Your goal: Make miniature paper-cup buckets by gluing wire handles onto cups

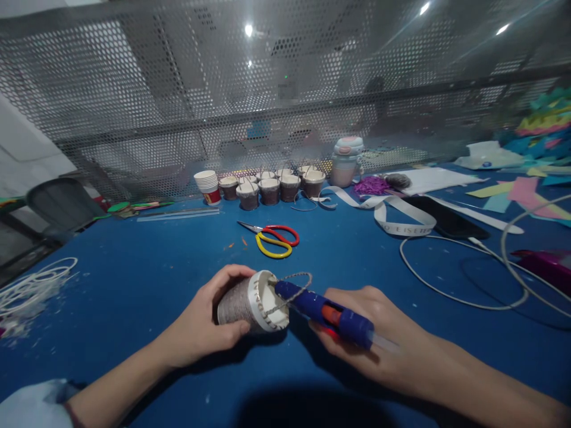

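My left hand (pixel 209 324) is wrapped round a twine-covered paper cup (pixel 252 304) lying on its side on the blue table (pixel 147 273), its white rim turned to the right. A thin twine loop (pixel 298 280) arches over the rim like a handle. My right hand (pixel 357 333) grips a blue glue gun (pixel 328 312) with an orange trigger. The gun's nozzle reaches into the cup's mouth near the rim.
Red-and-yellow scissors (pixel 274 238) lie just beyond the cup. Several finished wrapped cups (pixel 270 189) and a stack of plain cups (pixel 207 184) stand at the back before a perforated metal screen. A white cable (pixel 446 279), ribbon, phone and coloured paper scraps lie at right; white cord at left.
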`<state>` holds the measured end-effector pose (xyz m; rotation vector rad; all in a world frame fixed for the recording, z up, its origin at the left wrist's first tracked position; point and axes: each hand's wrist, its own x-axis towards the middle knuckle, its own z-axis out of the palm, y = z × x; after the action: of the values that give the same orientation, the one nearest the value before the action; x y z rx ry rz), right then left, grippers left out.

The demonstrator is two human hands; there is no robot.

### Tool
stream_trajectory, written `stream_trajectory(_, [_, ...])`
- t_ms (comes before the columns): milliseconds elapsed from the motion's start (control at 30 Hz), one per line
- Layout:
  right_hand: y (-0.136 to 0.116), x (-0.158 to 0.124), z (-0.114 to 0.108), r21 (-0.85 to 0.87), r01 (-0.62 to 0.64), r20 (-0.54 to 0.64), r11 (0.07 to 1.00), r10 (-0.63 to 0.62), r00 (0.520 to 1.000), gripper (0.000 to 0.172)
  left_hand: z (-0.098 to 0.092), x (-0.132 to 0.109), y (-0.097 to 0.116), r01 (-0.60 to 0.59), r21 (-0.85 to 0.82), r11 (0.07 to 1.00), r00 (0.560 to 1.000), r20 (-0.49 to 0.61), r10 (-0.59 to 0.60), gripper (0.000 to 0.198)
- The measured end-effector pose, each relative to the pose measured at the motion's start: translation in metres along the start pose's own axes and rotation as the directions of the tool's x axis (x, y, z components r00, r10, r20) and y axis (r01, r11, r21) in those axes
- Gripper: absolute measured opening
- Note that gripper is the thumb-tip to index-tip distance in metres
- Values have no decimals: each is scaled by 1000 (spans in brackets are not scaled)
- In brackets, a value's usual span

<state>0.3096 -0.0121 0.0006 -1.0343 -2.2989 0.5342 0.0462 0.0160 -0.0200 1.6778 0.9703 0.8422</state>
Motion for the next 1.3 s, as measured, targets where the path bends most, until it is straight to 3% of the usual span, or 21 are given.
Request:
stream_trajectory(333, [0,-1,2,-28,-16,26,999,17,1000,20,1,-1,4,-11,81,997,1000,-23,13,52])
stream_trajectory(600, [-4,-2,-3,20,-36,7,999,36,999,23,-5,1,-1,6,-48,999,998,-58,-8,56])
stream_trajectory(1000, [-9,7,-2,231,-222,38,947,219,975,24,-5,3,-3,-23,-79,997,999,-33,20,57])
stream_trajectory(1300, [-6,8,1,202,-295,112,934,277,954,25,-4,3,-1,-5,13,1000,1000,22,5,52])
